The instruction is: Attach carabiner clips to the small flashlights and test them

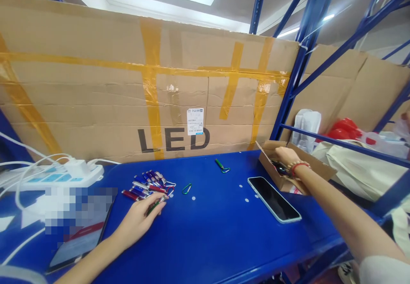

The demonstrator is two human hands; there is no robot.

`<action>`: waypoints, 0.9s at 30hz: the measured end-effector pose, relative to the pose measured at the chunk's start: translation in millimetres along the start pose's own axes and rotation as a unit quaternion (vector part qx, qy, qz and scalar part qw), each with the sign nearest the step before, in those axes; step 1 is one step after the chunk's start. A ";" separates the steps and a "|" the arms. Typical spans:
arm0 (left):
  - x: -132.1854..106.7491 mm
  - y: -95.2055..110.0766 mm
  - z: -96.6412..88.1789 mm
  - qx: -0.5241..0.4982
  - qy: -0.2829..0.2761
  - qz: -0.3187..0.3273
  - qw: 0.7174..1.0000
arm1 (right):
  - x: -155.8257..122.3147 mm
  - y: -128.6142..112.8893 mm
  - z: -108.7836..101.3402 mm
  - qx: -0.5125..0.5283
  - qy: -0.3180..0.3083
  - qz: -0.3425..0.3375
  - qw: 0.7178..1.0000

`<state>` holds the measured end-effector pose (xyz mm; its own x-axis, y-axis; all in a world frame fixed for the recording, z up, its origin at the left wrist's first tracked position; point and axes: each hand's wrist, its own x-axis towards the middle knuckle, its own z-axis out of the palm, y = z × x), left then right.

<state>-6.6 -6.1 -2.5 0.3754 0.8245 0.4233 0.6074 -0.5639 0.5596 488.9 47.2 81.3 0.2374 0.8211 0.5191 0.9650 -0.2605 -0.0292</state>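
Note:
My left hand [142,215] is closed around a small green tube [153,207], which looks like a keychain flashlight; the fingers cover part of it. Just beyond that hand lies a pile of similar tubes [141,186] in purple, red, blue and silver, some with carabiner clips. My right hand [287,156], wearing bracelets, reaches into an open cardboard box [270,167]. Its fingers are curled, and whatever is in them is hidden. Dark items [280,168] show inside the box. Toward the back of the table lies a green tube with a clip [221,164].
A loose green carabiner [186,188] rests right of the pile. A phone [274,200] lies before the box. At left are a tablet [88,228] and a white power strip [64,176] with cables. Tall cardboard [96,109] and blue rack posts [296,70] bound the blue table [205,241].

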 end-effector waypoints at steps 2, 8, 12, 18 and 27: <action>-0.8 3.6 -1.8 -0.001 -0.012 -0.006 1.000 | 5.9 -6.8 -4.3 0.028 -0.023 0.010 0.999; -2.5 12.0 -8.6 -0.008 -0.047 -0.027 0.998 | -12.9 -105.0 -36.1 0.283 0.030 -0.061 0.957; -2.8 12.7 -11.2 -0.018 -0.071 -0.032 0.997 | -60.3 -212.8 -49.5 0.564 -0.066 -0.177 0.804; -2.1 11.0 -10.9 -0.055 -0.056 -0.044 0.996 | -111.3 -299.7 -29.3 0.672 -0.217 -0.257 0.660; -7.2 15.0 -11.3 -0.139 -0.071 -0.039 0.987 | -136.4 -287.4 -17.4 0.680 -0.225 -0.231 0.658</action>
<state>-8.1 -21.1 10.8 0.4405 0.8536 0.2782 0.4311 -0.4729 0.7685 177.3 1.2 33.7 -0.4036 0.8000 0.4440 0.0800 0.5143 -0.8539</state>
